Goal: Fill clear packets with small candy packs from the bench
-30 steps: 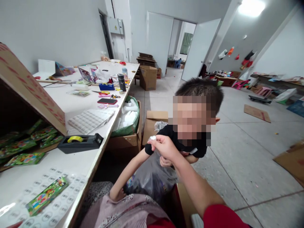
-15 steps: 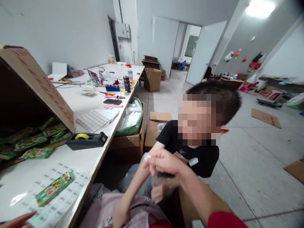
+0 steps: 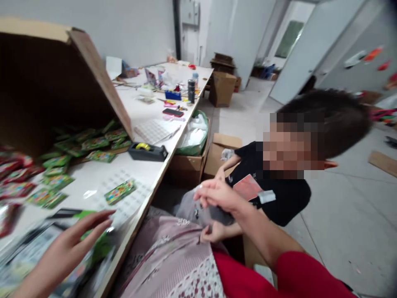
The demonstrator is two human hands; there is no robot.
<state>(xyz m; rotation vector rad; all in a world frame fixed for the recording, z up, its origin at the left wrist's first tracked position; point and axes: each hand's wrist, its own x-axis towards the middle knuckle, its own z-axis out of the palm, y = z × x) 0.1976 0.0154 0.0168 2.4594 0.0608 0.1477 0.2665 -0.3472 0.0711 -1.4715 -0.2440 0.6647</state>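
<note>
My left hand [image 3: 71,248] reaches over the white worktable [image 3: 149,174] with its fingers spread, on or just above a blurred glossy packet [image 3: 93,248]. Nearby, colourful green packets [image 3: 46,196] lie on a sheet of round labels [image 3: 120,211]. My right hand [image 3: 217,194] pinches the top of a grey plastic bag [image 3: 198,209]. A person in a black T-shirt [image 3: 279,198] stands beside it, with one hand [image 3: 214,232] low on the bag. What the bag contains is hidden.
A tilted cardboard box lid [image 3: 96,78] overhangs piled packets. A black tape dispenser [image 3: 147,152], a phone [image 3: 173,112] and assorted items stand on the table. Beyond its edge are a box lined with a green bag [image 3: 194,136] and an open carton [image 3: 221,149].
The view has swung left. My left hand has come in over the packets, and the grey bag has risen, with my right hand still on it. The other person's hand now sits lower on the bag.
</note>
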